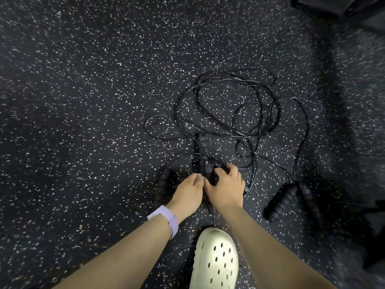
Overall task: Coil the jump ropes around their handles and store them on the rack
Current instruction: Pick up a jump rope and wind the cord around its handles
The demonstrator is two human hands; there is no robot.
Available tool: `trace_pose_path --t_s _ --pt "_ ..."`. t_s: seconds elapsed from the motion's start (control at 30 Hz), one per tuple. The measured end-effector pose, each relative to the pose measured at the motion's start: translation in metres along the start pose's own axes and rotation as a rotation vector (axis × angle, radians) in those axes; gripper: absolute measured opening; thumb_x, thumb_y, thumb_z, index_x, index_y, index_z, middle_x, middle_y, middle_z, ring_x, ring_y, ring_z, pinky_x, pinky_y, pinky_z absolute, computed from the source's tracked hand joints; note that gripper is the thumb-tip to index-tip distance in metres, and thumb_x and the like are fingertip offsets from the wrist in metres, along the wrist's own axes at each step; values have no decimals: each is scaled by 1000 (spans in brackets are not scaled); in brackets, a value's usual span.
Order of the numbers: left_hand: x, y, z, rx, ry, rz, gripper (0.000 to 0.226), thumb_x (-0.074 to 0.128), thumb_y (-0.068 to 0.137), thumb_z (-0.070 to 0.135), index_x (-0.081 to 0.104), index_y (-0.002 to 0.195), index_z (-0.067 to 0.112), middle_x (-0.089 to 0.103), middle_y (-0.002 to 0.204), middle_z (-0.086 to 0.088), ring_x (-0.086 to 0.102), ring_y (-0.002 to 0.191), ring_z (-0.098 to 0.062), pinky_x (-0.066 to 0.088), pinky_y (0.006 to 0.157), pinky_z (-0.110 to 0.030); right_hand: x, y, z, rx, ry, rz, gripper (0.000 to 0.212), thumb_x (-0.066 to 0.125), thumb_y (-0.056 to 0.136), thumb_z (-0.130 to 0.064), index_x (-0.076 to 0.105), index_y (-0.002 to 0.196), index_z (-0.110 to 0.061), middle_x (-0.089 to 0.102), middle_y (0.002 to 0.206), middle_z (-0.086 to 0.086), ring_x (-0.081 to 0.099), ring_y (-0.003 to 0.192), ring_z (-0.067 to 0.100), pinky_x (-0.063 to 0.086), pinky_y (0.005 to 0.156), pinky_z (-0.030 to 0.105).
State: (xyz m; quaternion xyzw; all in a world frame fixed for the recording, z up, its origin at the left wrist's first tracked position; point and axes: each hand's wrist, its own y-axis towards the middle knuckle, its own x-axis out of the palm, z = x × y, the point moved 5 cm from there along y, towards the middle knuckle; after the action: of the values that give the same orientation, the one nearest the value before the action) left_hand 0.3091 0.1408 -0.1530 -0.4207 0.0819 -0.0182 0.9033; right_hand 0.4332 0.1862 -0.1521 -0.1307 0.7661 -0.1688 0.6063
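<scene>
Thin black jump ropes (229, 113) lie tangled in loose loops on the speckled floor. Several ribbed black handles lie near me. A middle handle (203, 147) points away from me, and its near end is under my hands. My right hand (226, 185) curls its fingers round that handle's near part. My left hand (190, 189) touches the same handle from the left with bent fingers. Another handle (164, 184) lies just left of my left hand. A pair of handles (291, 200) lies at the right. The rack is not in view.
The dark rubber floor (93, 101) with white specks fills the view. My white perforated shoe (215, 259) stands just below my hands. A dark object (337, 7) sits at the top right corner and another dark shape (375, 230) at the right edge.
</scene>
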Motion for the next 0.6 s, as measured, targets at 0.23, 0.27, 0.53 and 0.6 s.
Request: trace_pose_path --t_s 0.23,0.27,0.53,0.6 --pt "21 7 -7 -75 -230 -2 38 37 110 36 57 135 16 69 112 -1 69 95 -13 53 103 -46 1 5 14 -41 70 -140 48 61 91 -60 60 131 -34 50 127 6 55 114 32 38 97 38" --pt "20 7 -7 -72 -248 18 37 37 110 38 61 129 17 70 107 0 70 95 -16 55 100 -46 3 2 13 -19 206 -171 44 63 90 -58 61 127 -34 46 123 4 60 101 29 43 88 35" --pt "-15 -10 24 -130 -654 155 34 55 98 58 74 106 30 80 98 3 76 93 -20 62 87 -44 -26 -13 -47 -87 599 -92 48 60 72 -66 51 114 -44 46 110 -11 53 88 -2 43 68 19" --pt "-37 -18 39 -93 -640 168 36 55 98 58 75 106 28 80 96 2 76 92 -20 61 86 -43 -43 -14 -66 -123 604 -95 43 70 80 -54 49 115 -44 49 112 -10 50 90 -4 39 70 16"
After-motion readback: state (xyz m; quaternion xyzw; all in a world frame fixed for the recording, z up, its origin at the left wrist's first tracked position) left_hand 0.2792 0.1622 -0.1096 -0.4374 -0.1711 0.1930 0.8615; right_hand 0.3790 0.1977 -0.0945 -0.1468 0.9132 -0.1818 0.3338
